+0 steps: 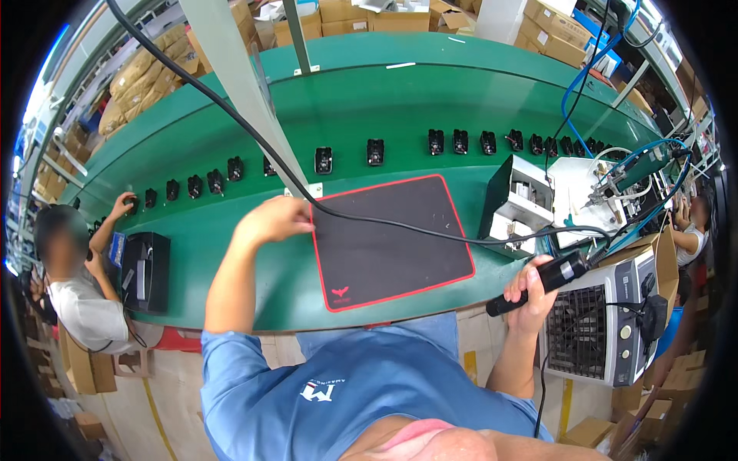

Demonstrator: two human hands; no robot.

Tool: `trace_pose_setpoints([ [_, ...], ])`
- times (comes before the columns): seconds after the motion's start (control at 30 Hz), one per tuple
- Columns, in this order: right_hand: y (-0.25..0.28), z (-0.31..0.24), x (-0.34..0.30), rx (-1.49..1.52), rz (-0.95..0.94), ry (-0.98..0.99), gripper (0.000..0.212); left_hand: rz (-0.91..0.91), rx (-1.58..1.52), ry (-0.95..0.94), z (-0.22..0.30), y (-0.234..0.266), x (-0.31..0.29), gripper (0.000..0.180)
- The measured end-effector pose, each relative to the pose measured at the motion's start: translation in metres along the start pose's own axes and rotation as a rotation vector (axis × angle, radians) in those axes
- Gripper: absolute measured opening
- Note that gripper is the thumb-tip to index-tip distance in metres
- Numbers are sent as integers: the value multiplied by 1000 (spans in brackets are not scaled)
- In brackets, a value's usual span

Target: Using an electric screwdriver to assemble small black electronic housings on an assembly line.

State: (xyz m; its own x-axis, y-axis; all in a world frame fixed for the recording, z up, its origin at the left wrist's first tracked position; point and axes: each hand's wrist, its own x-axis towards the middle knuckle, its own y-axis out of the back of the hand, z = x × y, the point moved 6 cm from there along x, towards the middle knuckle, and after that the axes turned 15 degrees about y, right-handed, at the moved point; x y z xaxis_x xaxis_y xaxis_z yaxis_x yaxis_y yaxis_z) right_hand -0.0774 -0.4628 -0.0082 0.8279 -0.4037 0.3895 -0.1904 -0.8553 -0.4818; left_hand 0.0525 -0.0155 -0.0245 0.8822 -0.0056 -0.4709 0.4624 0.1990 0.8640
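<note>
My right hand (pixel 532 296) is wrapped round a black cylindrical electric screwdriver (pixel 560 270), to the right of the mat. Its blunt tip points down and left, and a cable leaves its upper right end. Over the left edge of a black work mat (pixel 392 242) with a red border reaches my left hand (pixel 278 220). The fingers there are bent and a little apart, with nothing visible in them. Beyond the mat, small black housings stand in a row on the green conveyor; two of the nearer ones are a left housing (pixel 324 160) and a right housing (pixel 375 152).
A black cable (pixel 338 213) sags across the mat. Right of the mat stand a metal fixture (pixel 516 203) and a white machine (pixel 576 188) with blue hoses. An air cooler (pixel 592 330) is at lower right. Co-workers sit at both sides. A post (pixel 250 92) rises behind my left hand.
</note>
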Motion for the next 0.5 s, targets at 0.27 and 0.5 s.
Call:
trace_pose_setpoints([
  [0.27, -14, -12, 6, -28, -64, 65, 21, 647, 579, 146, 62, -2, 132, 102],
  [0.5, 13, -22, 11, -14, 11, 42, 20, 353, 285, 204, 33, 14, 169, 67],
])
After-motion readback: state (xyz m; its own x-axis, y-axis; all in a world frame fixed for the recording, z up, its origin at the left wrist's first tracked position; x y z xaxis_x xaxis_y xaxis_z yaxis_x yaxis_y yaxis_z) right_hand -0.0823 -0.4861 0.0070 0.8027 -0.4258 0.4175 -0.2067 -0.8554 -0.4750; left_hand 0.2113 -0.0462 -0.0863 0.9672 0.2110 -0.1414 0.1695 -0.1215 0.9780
